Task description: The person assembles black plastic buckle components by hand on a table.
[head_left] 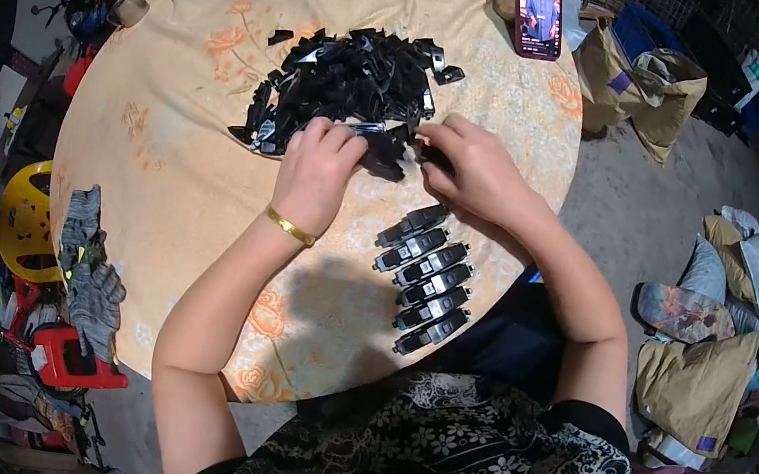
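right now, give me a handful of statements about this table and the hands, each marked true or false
1. The gold-coloured wristband is on the right wrist. False: the wristband is on the left wrist.
2. Six similar black plastic parts are lined up nearer the person than the heap of loose black plastic pieces. True.
3. The rectangular smartphone with a lit screen lies face down. False: the smartphone stands up, screen toward the person.
4. A pale yellow cloth with orange flowers covers the round table. True.
5. Grey knitted gloves cover both hands. False: the left hand and right hand are bare; the gloves lie at the table's left edge.
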`<control>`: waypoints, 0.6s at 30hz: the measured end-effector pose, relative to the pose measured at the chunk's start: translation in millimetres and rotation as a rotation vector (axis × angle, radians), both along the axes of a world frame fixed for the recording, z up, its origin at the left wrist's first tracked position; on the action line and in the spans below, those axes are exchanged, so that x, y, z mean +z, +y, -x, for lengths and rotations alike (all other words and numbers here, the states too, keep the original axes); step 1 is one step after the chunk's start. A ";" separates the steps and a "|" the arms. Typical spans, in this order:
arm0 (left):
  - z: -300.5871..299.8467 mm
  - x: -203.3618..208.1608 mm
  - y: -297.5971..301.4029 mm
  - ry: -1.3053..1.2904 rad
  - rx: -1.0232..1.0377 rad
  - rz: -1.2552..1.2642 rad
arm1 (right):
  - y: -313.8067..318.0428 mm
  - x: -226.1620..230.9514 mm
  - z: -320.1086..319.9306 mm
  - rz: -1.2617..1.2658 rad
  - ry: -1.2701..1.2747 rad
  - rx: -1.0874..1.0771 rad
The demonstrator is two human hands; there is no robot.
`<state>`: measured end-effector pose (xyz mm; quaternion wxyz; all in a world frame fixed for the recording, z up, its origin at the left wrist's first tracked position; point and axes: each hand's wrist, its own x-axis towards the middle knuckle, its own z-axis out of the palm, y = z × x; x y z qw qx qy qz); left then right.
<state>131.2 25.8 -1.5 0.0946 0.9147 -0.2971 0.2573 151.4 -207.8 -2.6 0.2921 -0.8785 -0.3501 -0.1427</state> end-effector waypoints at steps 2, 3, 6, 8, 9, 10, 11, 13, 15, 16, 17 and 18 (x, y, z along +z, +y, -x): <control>3.7 4.0 -5.1 0.070 -0.075 0.011 | -4.4 3.6 0.6 -0.072 0.026 -0.041; 9.8 6.5 -8.7 0.101 -0.078 0.037 | -6.7 4.7 0.4 -0.232 0.144 -0.014; 25.0 4.6 -21.5 0.246 -0.140 0.126 | -9.8 3.5 4.9 -0.463 0.339 0.059; 31.1 7.1 -24.2 0.297 -0.170 0.145 | -8.8 0.9 9.2 -0.505 0.365 0.195; 33.4 7.5 -24.7 0.415 -0.163 0.221 | -12.7 4.5 11.2 -0.399 0.390 0.212; 34.3 8.4 -24.8 0.531 -0.158 0.296 | -16.6 3.4 11.3 -0.399 0.392 0.213; 36.4 10.3 -24.2 0.596 -0.133 0.316 | -20.5 2.1 11.4 -0.322 0.379 0.152; 36.3 8.8 -21.0 0.578 -0.130 0.316 | -22.9 2.8 12.0 -0.245 0.366 0.094; 38.0 8.7 -20.3 0.561 -0.125 0.316 | -23.8 10.4 14.8 -0.118 0.232 -0.011; 38.5 8.2 -21.1 0.544 -0.137 0.339 | -24.6 13.1 16.1 -0.054 0.165 -0.066; 38.5 7.5 -21.8 0.528 -0.149 0.363 | -24.7 14.5 18.0 -0.089 0.138 -0.008; 37.8 6.5 -22.2 0.530 -0.150 0.363 | -24.5 14.6 20.1 -0.170 0.133 0.108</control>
